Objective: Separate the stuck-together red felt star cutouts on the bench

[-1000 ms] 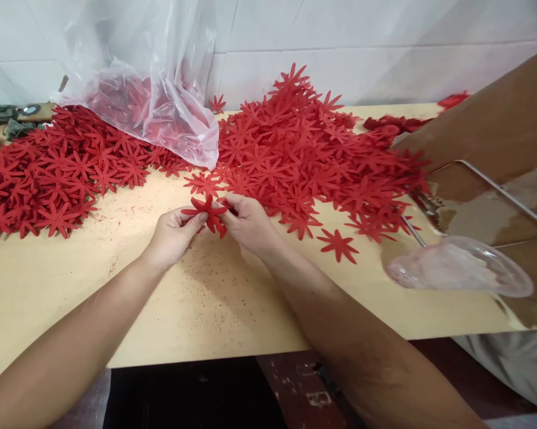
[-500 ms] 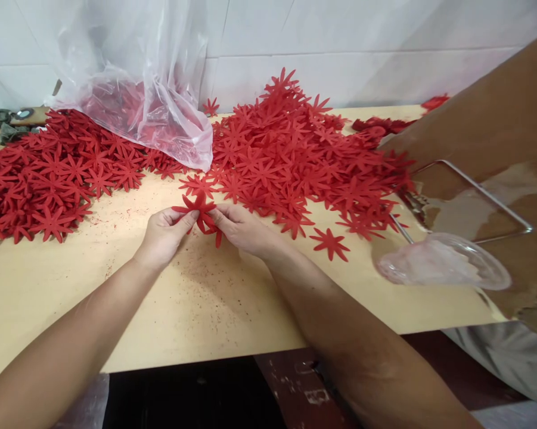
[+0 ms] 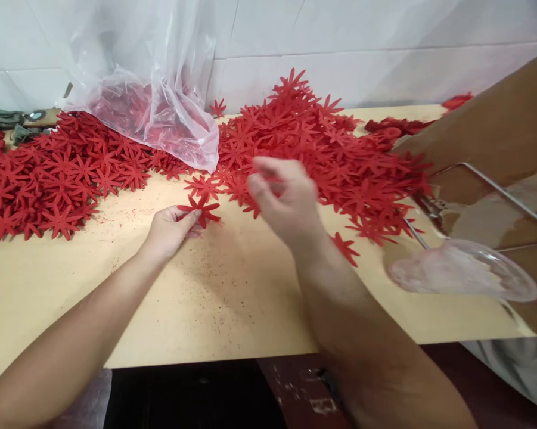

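Observation:
My left hand (image 3: 170, 231) pinches a red flower-shaped cutout (image 3: 201, 210) with pointed petals between thumb and fingers, just above the table. My right hand (image 3: 288, 199) hovers over the near side of a heap of similar red cutouts (image 3: 335, 143). It is blurred, its thumb and fingertips are apart, and no held piece shows in it. One loose cutout (image 3: 346, 249) lies beside my right wrist, partly covered by it. Another heap of red cutouts (image 3: 67, 173) spreads out on the left.
A clear plastic bag (image 3: 183, 134) rests between the heaps against the white tiled wall (image 3: 362, 71). To the right stand a brown cardboard sheet (image 3: 487, 131), a metal wire frame (image 3: 509, 193) and a clear plastic tub (image 3: 465, 271). Red specks dot the pale table (image 3: 161, 322).
My right hand has left the cutout that both hands held and moved right and up over the heap. My left hand keeps its hold. The view has shifted slightly.

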Motion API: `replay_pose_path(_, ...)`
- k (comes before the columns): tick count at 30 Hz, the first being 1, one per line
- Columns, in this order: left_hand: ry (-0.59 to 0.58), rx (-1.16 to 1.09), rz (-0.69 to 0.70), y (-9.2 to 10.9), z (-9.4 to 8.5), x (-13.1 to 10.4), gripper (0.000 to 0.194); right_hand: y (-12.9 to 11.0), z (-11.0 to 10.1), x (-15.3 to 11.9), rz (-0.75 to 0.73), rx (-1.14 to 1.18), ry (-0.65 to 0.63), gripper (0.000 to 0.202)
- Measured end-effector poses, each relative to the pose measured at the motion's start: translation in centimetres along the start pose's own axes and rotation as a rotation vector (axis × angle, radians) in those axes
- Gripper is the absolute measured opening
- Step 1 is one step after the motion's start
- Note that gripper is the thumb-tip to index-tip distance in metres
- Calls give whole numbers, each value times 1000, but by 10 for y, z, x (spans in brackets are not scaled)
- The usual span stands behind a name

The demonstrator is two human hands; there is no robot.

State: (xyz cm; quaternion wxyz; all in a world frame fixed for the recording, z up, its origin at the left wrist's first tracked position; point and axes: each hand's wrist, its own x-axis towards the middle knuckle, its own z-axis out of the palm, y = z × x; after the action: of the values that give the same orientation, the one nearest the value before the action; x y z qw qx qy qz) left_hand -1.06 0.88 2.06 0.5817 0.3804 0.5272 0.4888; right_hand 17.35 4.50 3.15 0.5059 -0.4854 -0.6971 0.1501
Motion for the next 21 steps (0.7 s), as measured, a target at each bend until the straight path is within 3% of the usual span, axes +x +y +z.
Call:
replay_pose_path(3, -4, 75, -1, 2, 3, -2, 19, -24, 30, -17, 106, 259, -370, 37)
replay_pose_path(6, -22, 138, 27, -1, 3, -1, 31, -31, 43, -25, 219, 454, -539, 35)
replay_pose_path(10, -74, 218, 129, -6, 0, 0, 44, -27, 40, -24, 341, 721, -555, 37)
replay_pose_path(13, -78, 198, 116, -5, -1, 0, 41, -26, 38, -22, 375, 788, -512, 33)
replay_pose_path(17, -104, 164, 59, -4, -1, -1, 30, -26, 39, -21, 408, 831, -444, 33)
replay_pose_path(21, -195, 147, 103, -5, 0, -2, 9, -22, 38, -18, 470, 818, -390, 35)
